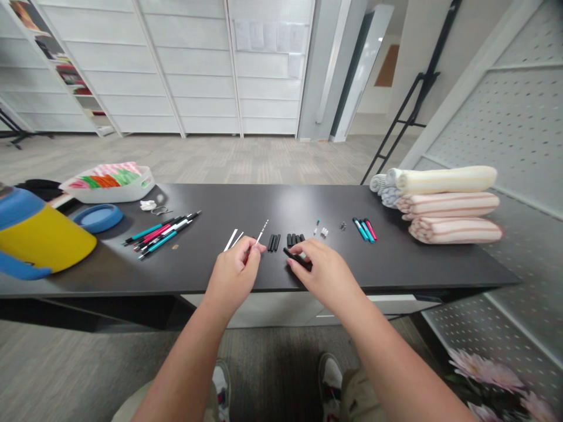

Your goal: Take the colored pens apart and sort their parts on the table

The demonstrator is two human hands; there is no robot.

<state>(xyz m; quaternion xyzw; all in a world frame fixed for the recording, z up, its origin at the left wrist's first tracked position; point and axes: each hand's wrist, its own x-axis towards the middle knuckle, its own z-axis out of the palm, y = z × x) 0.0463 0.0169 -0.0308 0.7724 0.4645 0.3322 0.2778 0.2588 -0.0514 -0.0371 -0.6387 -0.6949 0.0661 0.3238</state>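
Note:
My left hand (pixel 241 261) pinches a thin white rod with a narrow metallic-looking tip (pixel 263 231), which points up and away. Beside it on the table lie white strips (pixel 231 239). My right hand (pixel 320 264) has its fingers closed on a black pen barrel (pixel 298 258), low over the table's front part. Between and beyond my hands are thin black tubes (pixel 273 242) in a row and short black grips (pixel 295 239). Farther right lie small white pieces (pixel 324 232), tiny metal parts (pixel 343 225) and several teal and red barrels (pixel 365 230).
A pile of pens (pixel 162 234) lies on the dark table (pixel 264 202) at left. Near it are a blue lid (pixel 98 217), a yellow and blue container (pixel 44 234) and a white basket (pixel 141 184). Rolled towels (pixel 448 205) are stacked at right.

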